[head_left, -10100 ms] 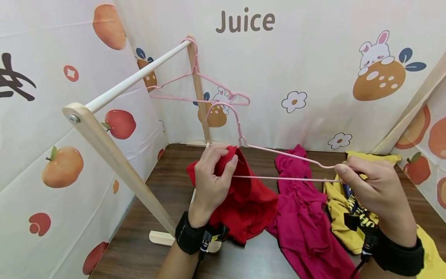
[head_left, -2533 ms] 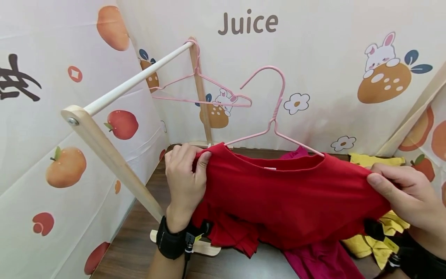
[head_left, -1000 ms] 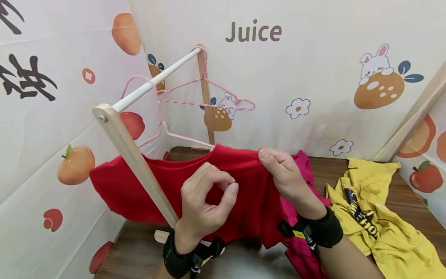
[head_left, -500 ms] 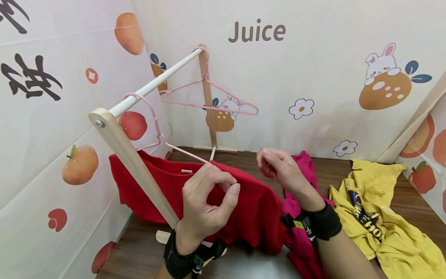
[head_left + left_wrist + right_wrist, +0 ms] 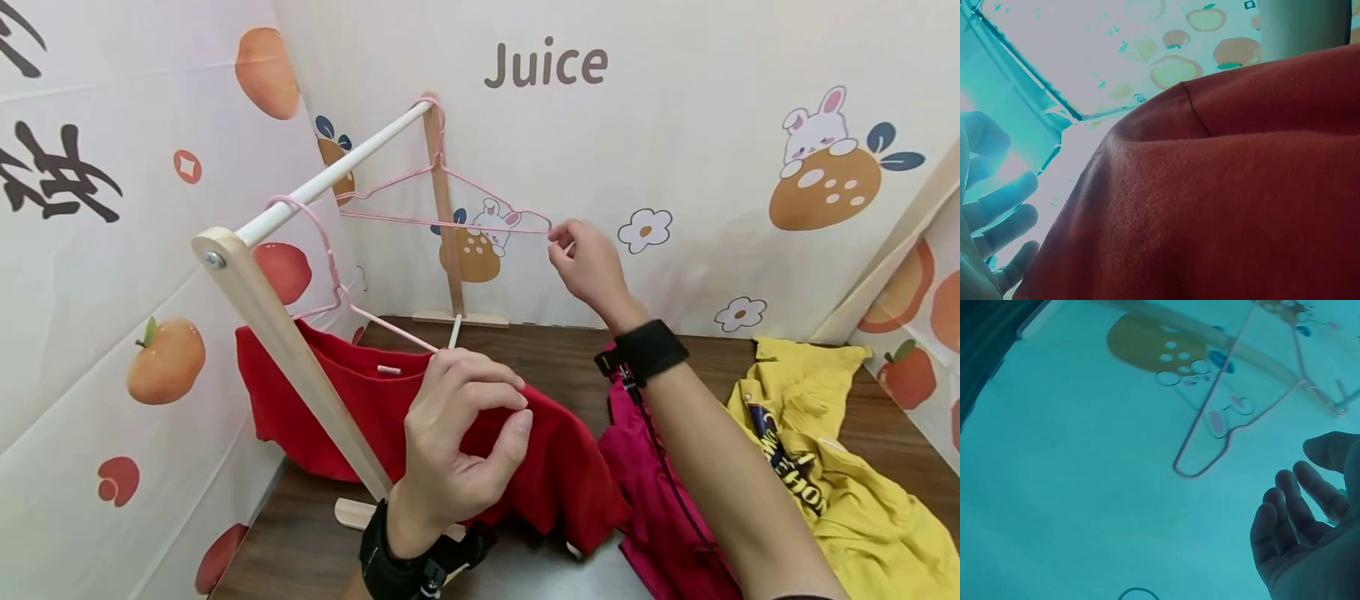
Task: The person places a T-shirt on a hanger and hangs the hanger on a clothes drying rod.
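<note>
A red T-shirt (image 5: 555, 450) hangs on a pink hanger (image 5: 390, 327), whose hook goes over the white bar (image 5: 337, 171) of a small clothes rack. My left hand (image 5: 446, 446) is in front of the shirt, fingers loosely curved and thumb apart from them, holding nothing. Red cloth (image 5: 1222, 206) fills much of the left wrist view. Further back, a bare pink hanger (image 5: 440, 150) hangs at the far end of the bar. Beside its right corner is my right hand (image 5: 592, 262); in the right wrist view its relaxed fingers (image 5: 1285, 512) stand apart from that hanger.
A magenta garment (image 5: 652, 508) lies rumpled on the dark wooden table (image 5: 540, 350). To its right is a yellow garment (image 5: 862, 492) with printed lettering. The rack's near wooden post (image 5: 300, 367) rises in front of the red shirt. Printed fabric walls stand behind and at the sides.
The red T-shirt was put on its hanger, which then went onto the bar. My right hand let go of the shirt and rose toward the bare hanger. My left hand barely moved lately.
</note>
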